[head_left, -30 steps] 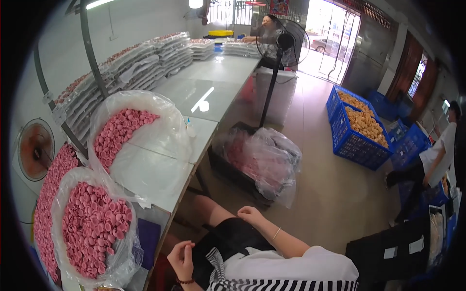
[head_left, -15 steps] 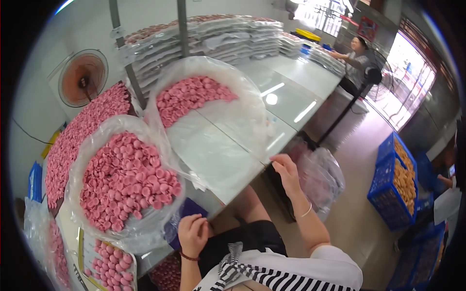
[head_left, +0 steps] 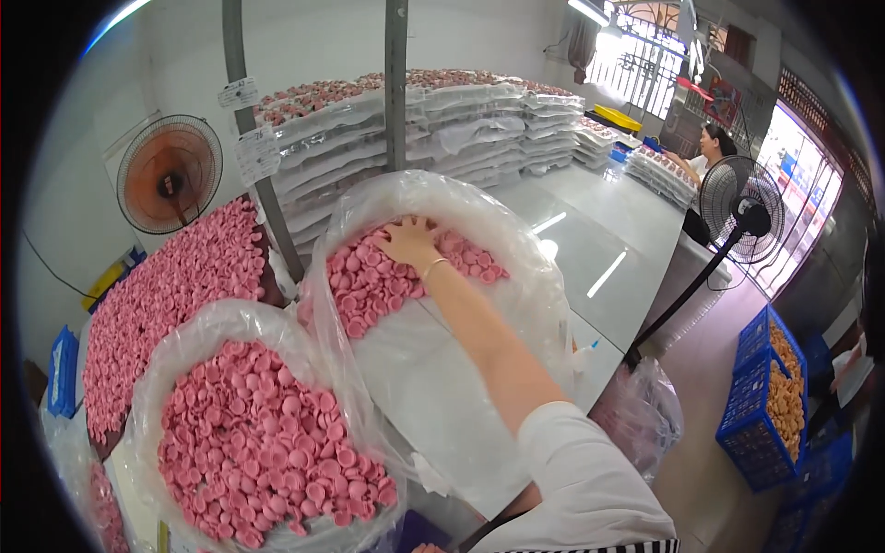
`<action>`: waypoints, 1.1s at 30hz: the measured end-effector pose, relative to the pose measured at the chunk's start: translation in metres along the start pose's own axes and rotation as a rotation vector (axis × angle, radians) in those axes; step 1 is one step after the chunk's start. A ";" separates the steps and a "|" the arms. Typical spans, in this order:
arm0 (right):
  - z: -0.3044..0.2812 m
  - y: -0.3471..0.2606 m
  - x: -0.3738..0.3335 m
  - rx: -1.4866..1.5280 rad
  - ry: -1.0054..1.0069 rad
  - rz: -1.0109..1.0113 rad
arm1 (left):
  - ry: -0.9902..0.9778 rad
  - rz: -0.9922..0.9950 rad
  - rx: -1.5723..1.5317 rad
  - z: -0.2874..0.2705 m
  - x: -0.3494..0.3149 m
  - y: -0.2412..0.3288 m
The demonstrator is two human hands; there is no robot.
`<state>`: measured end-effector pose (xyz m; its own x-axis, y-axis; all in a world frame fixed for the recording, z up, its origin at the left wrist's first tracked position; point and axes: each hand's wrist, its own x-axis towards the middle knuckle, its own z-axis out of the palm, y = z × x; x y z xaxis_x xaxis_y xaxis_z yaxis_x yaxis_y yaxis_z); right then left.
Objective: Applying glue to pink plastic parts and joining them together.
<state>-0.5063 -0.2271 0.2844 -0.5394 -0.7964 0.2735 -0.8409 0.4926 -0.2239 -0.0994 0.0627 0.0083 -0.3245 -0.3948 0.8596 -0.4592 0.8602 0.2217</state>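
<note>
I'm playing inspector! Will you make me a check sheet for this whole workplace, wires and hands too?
Surface: shiny pale table.
Job's things: pink cupped pieces in the far bag and the near bag.
Clutter: wrapped stacks behind the bags; yellow tray at the table's far end.
Hands: right hand spread on the far bag's pieces; left hand barely shows at the lower edge, pose unclear.
Cables: thin dark cable at far left.
Surroundings: orange fan, black fan, a person, blue crate of tan pieces.
</note>
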 end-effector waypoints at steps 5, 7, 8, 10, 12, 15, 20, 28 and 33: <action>-0.043 -0.020 0.008 0.020 -0.298 0.081 | -0.065 -0.003 0.104 -0.023 0.002 -0.007; -0.031 0.001 -0.002 -0.002 -0.202 0.044 | -0.071 0.039 0.074 -0.033 0.034 -0.006; -0.014 0.007 -0.016 -0.016 -0.080 0.036 | -0.076 0.069 0.032 -0.035 0.052 -0.003; 0.001 0.007 -0.042 -0.036 -0.164 0.065 | -0.095 0.122 -0.042 -0.036 0.090 0.016; -0.014 0.007 -0.071 0.080 -0.202 0.089 | -0.111 0.138 -0.071 -0.056 0.118 0.039; -0.018 0.035 -0.119 -0.079 -0.193 0.016 | -0.149 0.145 -0.064 -0.091 0.155 0.059; -0.030 0.041 -0.199 0.024 0.056 -0.120 | -0.123 0.078 -0.053 -0.114 0.182 0.076; -0.006 0.033 -0.253 0.037 0.212 -0.380 | -0.188 -0.004 -0.096 -0.104 0.153 0.068; -0.023 0.051 -0.231 0.090 0.277 -0.248 | -0.314 -0.218 -0.220 -0.100 0.171 0.076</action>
<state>-0.4258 -0.0096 0.2309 -0.3220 -0.7564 0.5694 -0.9467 0.2547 -0.1970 -0.1070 0.0924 0.2177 -0.4908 -0.6245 0.6076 -0.3685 0.7807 0.5047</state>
